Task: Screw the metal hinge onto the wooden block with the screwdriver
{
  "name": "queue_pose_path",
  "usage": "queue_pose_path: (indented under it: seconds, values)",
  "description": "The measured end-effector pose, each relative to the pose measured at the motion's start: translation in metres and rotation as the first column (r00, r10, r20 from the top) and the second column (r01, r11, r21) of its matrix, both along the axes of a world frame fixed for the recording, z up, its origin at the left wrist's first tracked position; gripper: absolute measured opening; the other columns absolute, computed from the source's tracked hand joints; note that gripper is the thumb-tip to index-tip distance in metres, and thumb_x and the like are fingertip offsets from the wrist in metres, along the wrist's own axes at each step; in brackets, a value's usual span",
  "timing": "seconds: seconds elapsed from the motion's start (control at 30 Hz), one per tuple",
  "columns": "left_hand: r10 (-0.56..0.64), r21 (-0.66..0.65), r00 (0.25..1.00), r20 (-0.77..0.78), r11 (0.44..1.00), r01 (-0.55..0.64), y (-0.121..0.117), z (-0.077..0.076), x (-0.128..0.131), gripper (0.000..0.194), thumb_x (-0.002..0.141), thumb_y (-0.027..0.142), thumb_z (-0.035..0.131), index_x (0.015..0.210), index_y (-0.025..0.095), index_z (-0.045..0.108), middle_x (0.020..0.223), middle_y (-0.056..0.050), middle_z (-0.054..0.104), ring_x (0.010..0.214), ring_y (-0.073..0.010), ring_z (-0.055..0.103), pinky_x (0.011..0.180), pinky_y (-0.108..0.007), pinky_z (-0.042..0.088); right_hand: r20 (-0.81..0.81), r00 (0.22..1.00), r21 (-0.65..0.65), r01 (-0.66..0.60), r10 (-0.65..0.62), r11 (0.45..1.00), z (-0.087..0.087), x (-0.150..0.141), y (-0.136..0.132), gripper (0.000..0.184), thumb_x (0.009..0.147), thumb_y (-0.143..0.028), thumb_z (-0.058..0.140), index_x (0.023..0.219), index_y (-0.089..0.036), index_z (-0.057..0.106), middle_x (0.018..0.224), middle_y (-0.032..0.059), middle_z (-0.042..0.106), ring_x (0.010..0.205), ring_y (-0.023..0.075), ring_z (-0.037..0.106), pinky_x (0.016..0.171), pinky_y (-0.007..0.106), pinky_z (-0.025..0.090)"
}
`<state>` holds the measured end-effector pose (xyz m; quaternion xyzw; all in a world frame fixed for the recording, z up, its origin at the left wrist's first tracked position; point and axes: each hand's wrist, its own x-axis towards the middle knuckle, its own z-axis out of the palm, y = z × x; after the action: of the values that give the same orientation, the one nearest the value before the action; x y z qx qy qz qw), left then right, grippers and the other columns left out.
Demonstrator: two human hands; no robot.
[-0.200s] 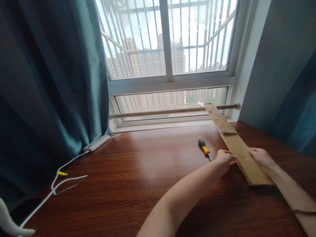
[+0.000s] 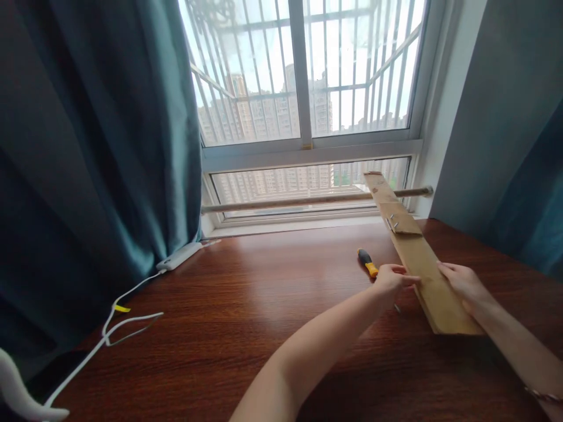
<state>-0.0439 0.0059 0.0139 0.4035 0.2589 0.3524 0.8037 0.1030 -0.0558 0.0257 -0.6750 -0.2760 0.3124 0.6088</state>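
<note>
A long, narrow wooden plank (image 2: pixel 422 264) slopes up from the dark wooden table (image 2: pixel 246 328) toward the window, its far end raised. A smaller wooden piece with metal screws (image 2: pixel 393 221) sits partway along it. My left hand (image 2: pixel 392 279) grips the plank's left edge near its lower part, fingers curled. My right hand (image 2: pixel 461 285) holds the right edge, fingers wrapped over it. A screwdriver with a black and yellow handle (image 2: pixel 367 262) lies on the table just left of my left hand, its shaft partly hidden by that hand.
A white power strip (image 2: pixel 180 256) with a white cable (image 2: pixel 109 331) lies at the table's left. Teal curtains (image 2: pixel 88 146) hang at both sides. A rod (image 2: pixel 290 202) runs across the barred window (image 2: pixel 303 76) behind the table.
The plank's far end has risen slightly and both hands have shifted a little with it; my left hand now covers more of the screwdriver's shaft.
</note>
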Motion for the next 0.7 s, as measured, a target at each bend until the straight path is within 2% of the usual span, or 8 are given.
queue_pose_path:
  seconds: [0.1,0.2,0.27,0.4,0.53,0.7]
  values:
    - [-0.051,0.159,0.997,-0.063,0.985,0.061,-0.006,0.016,-0.041,0.056,0.027,0.032,0.088,0.073,0.009,0.066,0.074,-0.006,0.063,0.065,-0.0156,0.057,0.079,-0.039,0.045,-0.047,0.997,0.064,-0.057,0.06,0.996,0.008,-0.039,-0.008,0.011,0.076,-0.026,0.057,0.075,-0.017,0.062,0.063,0.0068,0.067,0.049,0.0198,0.061,0.046,0.029,0.049]
    - [-0.036,0.22,0.996,-0.077,0.974,0.053,-0.012,0.028,-0.093,0.055,0.032,0.033,0.088,0.077,0.009,0.068,0.077,-0.007,0.065,0.068,-0.0158,0.058,0.076,-0.035,0.045,-0.142,0.968,0.147,-0.187,0.208,0.971,0.014,-0.086,-0.014,0.014,0.075,-0.03,0.058,0.079,-0.018,0.06,0.068,0.0073,0.068,0.054,0.0216,0.063,0.05,0.031,0.051]
    - [-0.019,0.266,0.995,-0.102,0.963,0.045,-0.013,0.032,-0.129,0.052,0.037,0.033,0.087,0.08,0.009,0.069,0.08,-0.008,0.067,0.071,-0.0162,0.059,0.075,-0.033,0.045,-0.201,0.944,0.197,-0.222,0.261,0.955,0.017,-0.121,-0.014,0.015,0.074,-0.032,0.058,0.08,-0.018,0.059,0.07,0.0071,0.069,0.057,0.0221,0.064,0.051,0.031,0.051]
    - [0.0,0.334,0.991,-0.137,0.941,0.047,-0.01,0.031,-0.188,0.05,0.046,0.033,0.085,0.089,0.01,0.07,0.092,-0.012,0.069,0.082,-0.0212,0.062,0.081,-0.035,0.044,-0.256,0.916,0.207,-0.26,0.309,0.943,0.02,-0.182,-0.004,0.015,0.074,-0.034,0.055,0.075,-0.019,0.056,0.067,0.0056,0.068,0.06,0.0221,0.064,0.054,0.03,0.05]
    - [0.069,0.371,0.986,-0.153,0.929,-0.007,-0.008,0.026,-0.225,0.046,0.053,0.033,0.083,0.091,0.011,0.071,0.098,-0.014,0.069,0.09,-0.0252,0.063,0.087,-0.038,0.043,-0.186,0.92,0.186,-0.311,0.345,0.932,0.012,-0.215,0.013,0.019,0.074,-0.039,0.052,0.072,-0.021,0.053,0.068,0.004,0.066,0.067,0.0217,0.064,0.058,0.028,0.049]
    - [0.084,0.368,0.987,-0.139,0.93,-0.027,-0.005,0.01,-0.246,0.051,0.051,0.033,0.083,0.095,0.01,0.07,0.104,-0.016,0.068,0.097,-0.0294,0.062,0.09,-0.04,0.043,-0.083,0.939,0.149,-0.32,0.334,0.936,-0.003,-0.231,0.028,0.022,0.072,-0.042,0.049,0.071,-0.02,0.052,0.067,0.0042,0.064,0.066,0.0209,0.061,0.056,0.027,0.046]
